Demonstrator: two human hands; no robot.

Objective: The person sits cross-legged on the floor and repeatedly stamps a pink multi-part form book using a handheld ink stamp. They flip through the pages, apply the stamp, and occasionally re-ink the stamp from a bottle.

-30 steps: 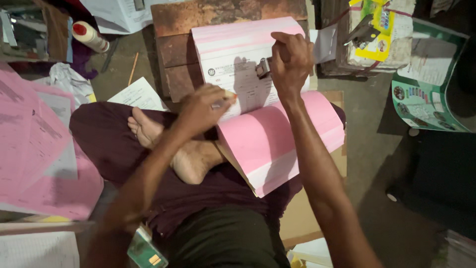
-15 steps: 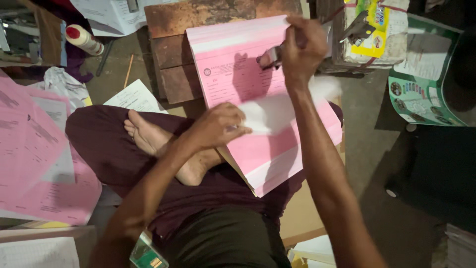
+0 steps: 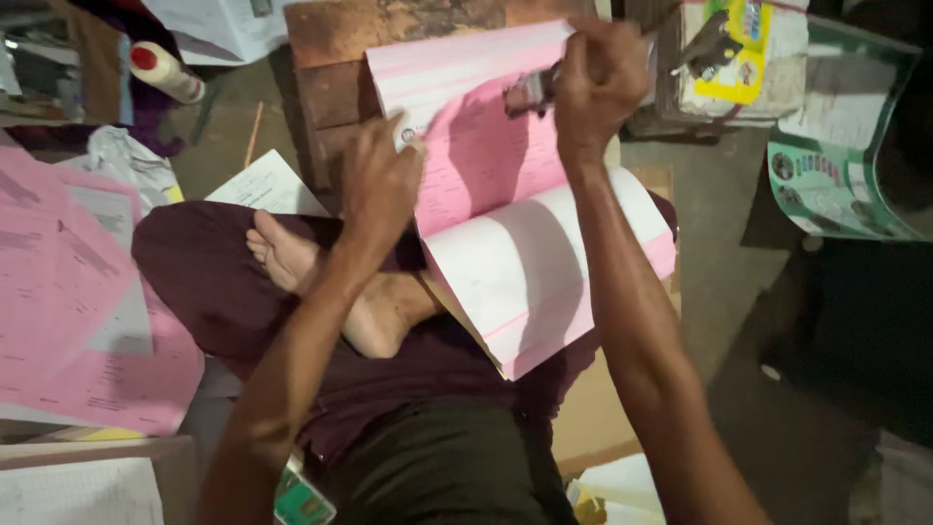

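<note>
The pink pad (image 3: pixel 505 194) lies open across the person's lap, its upper half resting on a low wooden surface (image 3: pixel 340 58) and its lower half, pages folded back, hanging over the crossed legs. At the far left a stack of pink sheets (image 3: pixel 78 292) lies on the floor, and near the top left corner of the view a white bottle (image 3: pixel 165 70) with a red cap lies on its side. A white paper (image 3: pixel 267 185) lies on the floor just beside the surface's left edge, and a bare foot (image 3: pixel 292 255) rests on the dark trousers below it. The left hand (image 3: pixel 381 180) presses on the left edge of the pad's upper page, fingers bent together, tips flat on the paper. The right hand (image 3: pixel 601 83) is at the top edge of the pad, its fingers closed around a small dark metal tool (image 3: pixel 530 92) that touches the page; what kind of tool it is cannot be told. To the right, a yellow packet (image 3: pixel 724 58) sits on a box, and a green printed sheet (image 3: pixel 836 165) lies curled on the floor, well apart from the pad.
</note>
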